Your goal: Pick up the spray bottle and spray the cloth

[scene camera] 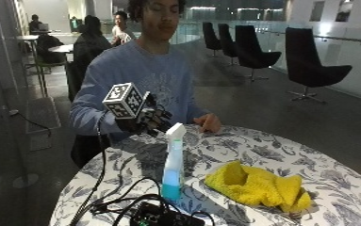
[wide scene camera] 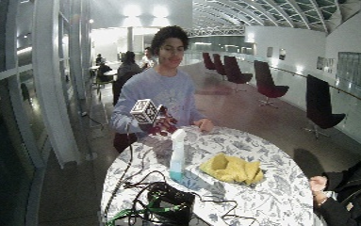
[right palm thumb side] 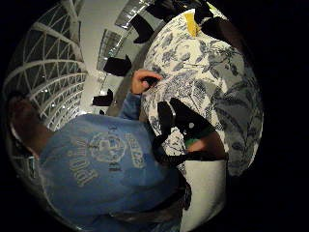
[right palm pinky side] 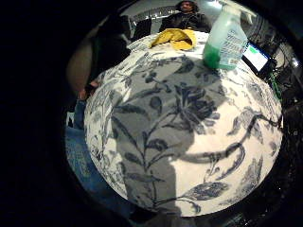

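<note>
The spray bottle [scene camera: 173,162] is seen standing upright on the flower-patterned table [scene camera: 331,162], toward the edge farthest from the person and just beside a black device [scene camera: 161,215] with cables at that edge. The yellow cloth [scene camera: 257,185] lies crumpled on the table beside the bottle, a short way apart from it. The gloved right hand [scene camera: 143,120] is raised above the table edge nearest the person, well short of the bottle; nothing is held in it, and its fingers appear loosely spread, though this is hard to make out. The bare left hand [scene camera: 208,123] is rested on the table near the same edge.

The pick-up is judged not yet begun. The bottle is tall and narrow, so it could be tipped toward the device and cables if it is struck high by the reaching hand. If the nozzle is turned away from the cloth once lifted, the spray could land on the table or the device instead.
</note>
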A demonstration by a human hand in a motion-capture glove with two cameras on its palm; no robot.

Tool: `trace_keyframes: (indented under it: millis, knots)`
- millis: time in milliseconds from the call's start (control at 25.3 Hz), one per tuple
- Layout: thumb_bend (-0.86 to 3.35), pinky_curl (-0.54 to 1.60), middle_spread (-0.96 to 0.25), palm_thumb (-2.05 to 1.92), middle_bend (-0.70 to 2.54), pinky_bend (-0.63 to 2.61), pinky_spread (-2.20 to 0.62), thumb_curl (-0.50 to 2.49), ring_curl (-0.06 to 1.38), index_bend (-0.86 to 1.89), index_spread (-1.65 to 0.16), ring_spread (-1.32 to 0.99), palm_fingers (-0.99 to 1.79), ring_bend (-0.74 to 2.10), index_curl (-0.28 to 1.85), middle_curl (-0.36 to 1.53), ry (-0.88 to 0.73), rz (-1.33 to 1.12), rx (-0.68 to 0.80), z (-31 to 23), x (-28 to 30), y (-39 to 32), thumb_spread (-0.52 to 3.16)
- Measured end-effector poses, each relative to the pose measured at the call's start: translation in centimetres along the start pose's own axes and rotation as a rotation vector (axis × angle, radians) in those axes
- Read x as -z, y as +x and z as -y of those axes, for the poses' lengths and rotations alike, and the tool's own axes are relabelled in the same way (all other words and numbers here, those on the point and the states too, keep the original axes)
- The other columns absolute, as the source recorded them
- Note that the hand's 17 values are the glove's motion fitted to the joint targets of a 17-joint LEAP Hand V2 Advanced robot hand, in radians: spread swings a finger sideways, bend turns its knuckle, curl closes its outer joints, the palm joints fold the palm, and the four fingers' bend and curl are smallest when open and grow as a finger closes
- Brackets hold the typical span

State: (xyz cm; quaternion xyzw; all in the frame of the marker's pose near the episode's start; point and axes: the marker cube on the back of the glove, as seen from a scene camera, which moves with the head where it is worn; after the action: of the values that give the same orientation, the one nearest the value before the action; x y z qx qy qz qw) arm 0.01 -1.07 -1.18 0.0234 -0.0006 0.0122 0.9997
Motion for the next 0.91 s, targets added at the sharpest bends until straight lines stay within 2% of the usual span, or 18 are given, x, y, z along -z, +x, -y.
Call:
trace_keyframes:
  millis: [197, 316, 552, 908]
  knots:
    - [0.19, 0.23, 0.01, 0.59, 0.26, 0.25, 0.2, 0.22, 0.2, 0.16, -0.36, 0.06, 0.62, 0.25, 0.27, 0.26, 0.068, 0.123, -0.069, 0.6, 0.8, 1.7, 1.04]
    - [0.17, 0.26, 0.01, 0.6, 0.26, 0.29, 0.21, 0.23, 0.22, 0.06, -0.38, 0.07, 0.59, 0.29, 0.25, 0.27, 0.114, 0.243, -0.104, 1.3, 1.3, 3.0, 1.06]
    - [0.13, 0.29, 0.01, 0.61, 0.27, 0.34, 0.21, 0.25, 0.25, 0.07, -0.4, 0.06, 0.54, 0.33, 0.21, 0.3, 0.225, 0.492, -0.184, 2.0, 2.4, 4.9, 1.08]
    - [0.04, 0.31, 0.01, 0.6, 0.3, 0.37, 0.21, 0.26, 0.27, 0.09, -0.42, 0.06, 0.52, 0.36, 0.19, 0.33, 0.263, 0.577, -0.331, 2.8, 2.3, 8.4, 1.08]
